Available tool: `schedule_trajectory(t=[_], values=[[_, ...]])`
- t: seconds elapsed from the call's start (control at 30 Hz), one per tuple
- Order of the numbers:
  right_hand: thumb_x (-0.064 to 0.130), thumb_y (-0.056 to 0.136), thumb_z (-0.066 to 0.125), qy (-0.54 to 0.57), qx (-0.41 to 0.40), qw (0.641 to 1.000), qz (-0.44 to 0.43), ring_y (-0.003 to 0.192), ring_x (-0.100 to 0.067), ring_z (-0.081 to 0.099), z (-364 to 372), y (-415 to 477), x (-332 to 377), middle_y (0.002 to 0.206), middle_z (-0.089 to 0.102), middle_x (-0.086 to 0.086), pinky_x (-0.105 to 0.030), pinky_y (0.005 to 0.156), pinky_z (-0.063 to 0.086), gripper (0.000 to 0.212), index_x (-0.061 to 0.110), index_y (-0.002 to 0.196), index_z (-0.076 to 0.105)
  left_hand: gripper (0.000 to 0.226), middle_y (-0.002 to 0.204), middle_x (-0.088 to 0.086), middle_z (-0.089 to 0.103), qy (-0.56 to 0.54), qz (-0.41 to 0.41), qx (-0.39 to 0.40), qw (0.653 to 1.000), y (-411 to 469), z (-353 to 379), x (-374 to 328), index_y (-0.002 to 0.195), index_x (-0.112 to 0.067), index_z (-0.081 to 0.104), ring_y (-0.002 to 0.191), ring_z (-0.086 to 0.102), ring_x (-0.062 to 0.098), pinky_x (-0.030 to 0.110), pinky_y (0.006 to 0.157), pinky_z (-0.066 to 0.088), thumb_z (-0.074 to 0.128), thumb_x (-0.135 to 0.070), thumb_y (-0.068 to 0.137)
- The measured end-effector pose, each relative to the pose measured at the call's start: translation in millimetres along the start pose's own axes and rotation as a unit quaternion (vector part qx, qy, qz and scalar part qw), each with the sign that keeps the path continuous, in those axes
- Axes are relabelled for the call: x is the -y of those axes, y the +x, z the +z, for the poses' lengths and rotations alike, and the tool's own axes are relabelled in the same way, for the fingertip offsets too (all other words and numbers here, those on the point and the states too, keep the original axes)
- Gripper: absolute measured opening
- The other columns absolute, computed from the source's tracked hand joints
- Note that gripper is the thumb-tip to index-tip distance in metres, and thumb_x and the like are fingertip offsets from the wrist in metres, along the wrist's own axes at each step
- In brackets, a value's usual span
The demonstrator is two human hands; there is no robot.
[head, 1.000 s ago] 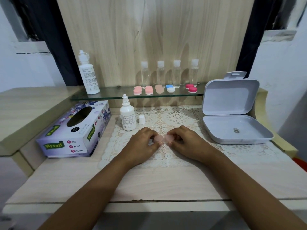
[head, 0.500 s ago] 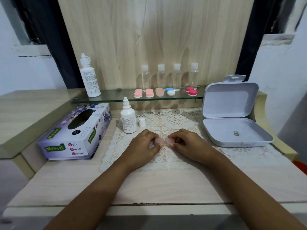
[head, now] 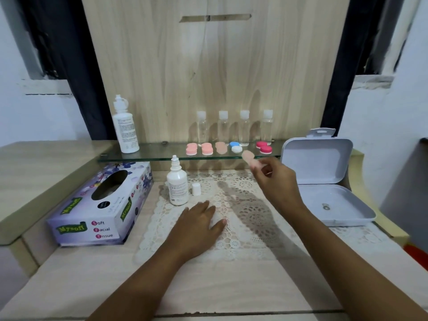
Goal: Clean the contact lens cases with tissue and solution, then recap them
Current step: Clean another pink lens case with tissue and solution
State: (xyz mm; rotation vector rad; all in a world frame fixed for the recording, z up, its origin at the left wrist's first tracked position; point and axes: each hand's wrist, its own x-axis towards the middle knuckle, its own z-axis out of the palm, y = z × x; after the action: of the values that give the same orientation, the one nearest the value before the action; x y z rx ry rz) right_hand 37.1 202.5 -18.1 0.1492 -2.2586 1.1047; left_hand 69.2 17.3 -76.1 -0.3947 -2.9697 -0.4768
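lens case point(head: 249, 158) in r hand point(head: 276, 183), at shelf edge point(head: 150, 159)

Left grip point(head: 199, 222) and right grip point(head: 275, 179) top 2 bare forearms point(head: 143, 283).

Home, my personal-care corner: light wood desk point(head: 231, 286) with wood back panel point(head: 208, 77), glass shelf point(head: 150, 154) at the far side lined with contact lens cases point(head: 207, 148) and small clear bottles point(head: 244, 128), lace mat point(head: 243, 228) in the middle, tissue box point(head: 99, 209) near left, open white plastic box point(head: 324, 158) right, white painted walls point(head: 382, 117) behind.
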Motion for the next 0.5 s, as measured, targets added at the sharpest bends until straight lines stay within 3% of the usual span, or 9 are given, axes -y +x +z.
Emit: schedule_trajectory(t=[0.17,0.3,0.5], values=[[0.032,0.092,0.052,-0.050,-0.049,0.997,0.025,0.090,-0.029,0.060,7,31,1,0.096,0.066,-0.014,-0.031,0.071,0.041,0.032,0.008,0.112,0.058,0.058,0.157,-0.002,0.015,-0.003,-0.003,-0.002,1.000,-3,-3,-3,0.147,-0.019,0.026,0.143,0.012,0.013,0.030,0.116,0.008,0.032,-0.049,0.097],[0.030,0.093,0.051,-0.102,-0.027,0.994,0.032,0.100,-0.032,0.058,16,45,0,0.106,0.065,-0.014,-0.034,0.078,0.044,0.034,0.010,0.119,0.055,0.058,0.157,-0.003,0.014,-0.009,-0.008,0.006,1.000,-4,-5,-4,0.147,-0.020,0.025,0.143,0.010,0.012,0.030,0.116,0.007,0.032,-0.049,0.097],[0.029,0.094,0.048,-0.172,-0.001,0.984,0.045,0.102,-0.035,0.056,27,59,0,0.109,0.064,-0.017,-0.034,0.072,0.042,0.034,0.006,0.117,0.055,0.059,0.157,-0.003,0.014,-0.006,-0.010,0.010,1.000,-4,-5,-3,0.148,-0.020,0.024,0.144,0.010,0.012,0.031,0.118,0.007,0.031,-0.050,0.097]])
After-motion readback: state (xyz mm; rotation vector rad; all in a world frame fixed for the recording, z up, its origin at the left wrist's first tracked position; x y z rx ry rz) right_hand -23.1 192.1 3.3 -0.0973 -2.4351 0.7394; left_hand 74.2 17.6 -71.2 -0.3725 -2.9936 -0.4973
